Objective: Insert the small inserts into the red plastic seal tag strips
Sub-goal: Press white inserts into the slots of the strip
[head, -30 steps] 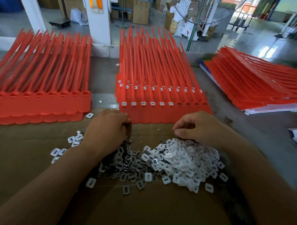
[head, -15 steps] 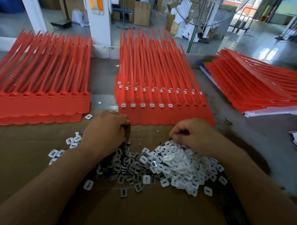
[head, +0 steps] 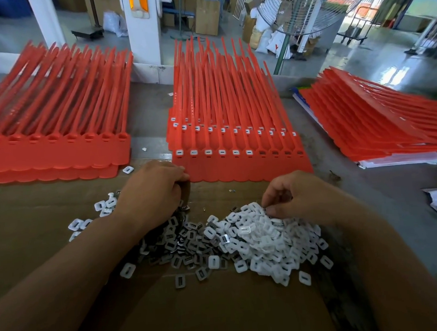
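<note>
Head view: left hand (head: 151, 193) is curled knuckles-up, with fingertips and palm hidden, so its contents cannot be determined. Right hand (head: 297, 195) is curled, its fingertips (head: 270, 209) down on the inserts (head: 255, 238) but blurred; a grip cannot be confirmed. The inserts lie heaped on cardboard (head: 218, 310), under and between both hands. The red strips (head: 237, 164) lie just beyond, their near edge beside the left knuckles.
</note>
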`<state>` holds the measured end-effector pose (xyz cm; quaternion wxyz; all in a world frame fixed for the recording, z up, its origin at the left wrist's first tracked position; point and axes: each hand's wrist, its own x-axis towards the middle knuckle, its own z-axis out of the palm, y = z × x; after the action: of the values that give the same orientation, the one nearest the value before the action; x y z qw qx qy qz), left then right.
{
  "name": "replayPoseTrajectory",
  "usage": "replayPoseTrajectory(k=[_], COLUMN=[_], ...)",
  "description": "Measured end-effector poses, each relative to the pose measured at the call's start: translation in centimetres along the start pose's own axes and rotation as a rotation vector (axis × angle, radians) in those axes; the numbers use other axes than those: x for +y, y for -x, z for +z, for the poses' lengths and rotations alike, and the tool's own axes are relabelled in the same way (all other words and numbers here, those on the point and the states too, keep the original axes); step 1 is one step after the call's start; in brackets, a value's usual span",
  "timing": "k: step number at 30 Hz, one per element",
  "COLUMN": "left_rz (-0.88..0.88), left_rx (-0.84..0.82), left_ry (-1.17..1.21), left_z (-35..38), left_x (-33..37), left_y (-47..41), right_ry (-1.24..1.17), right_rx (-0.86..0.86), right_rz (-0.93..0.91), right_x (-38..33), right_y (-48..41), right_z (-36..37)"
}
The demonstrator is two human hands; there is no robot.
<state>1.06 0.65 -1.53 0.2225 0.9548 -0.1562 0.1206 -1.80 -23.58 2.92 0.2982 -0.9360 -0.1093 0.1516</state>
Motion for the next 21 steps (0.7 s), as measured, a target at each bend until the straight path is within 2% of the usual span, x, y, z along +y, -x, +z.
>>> replayPoseTrajectory(k=[8, 14, 21], left_rz=[0.000, -0.003, -0.005], left_rx=[0.010, 0.017, 0.002], left_ry=[0.003, 0.007, 0.005], left_z=[-0.05, -0.05, -0.13], left_x=[0.04, -0.01, -0.02], left_y=[0.04, 0.07, -0.02], right_ry=[-0.065, -0.116, -0.115], right_rx=[0.002, 0.085, 0.096], right_rz=[-0.034, -0.057, -0.061], right_x=[0.04, 0.19, -0.05], right_y=[0.12, 0.08, 0.04], right_z=[-0.22, -0.15, -0.12])
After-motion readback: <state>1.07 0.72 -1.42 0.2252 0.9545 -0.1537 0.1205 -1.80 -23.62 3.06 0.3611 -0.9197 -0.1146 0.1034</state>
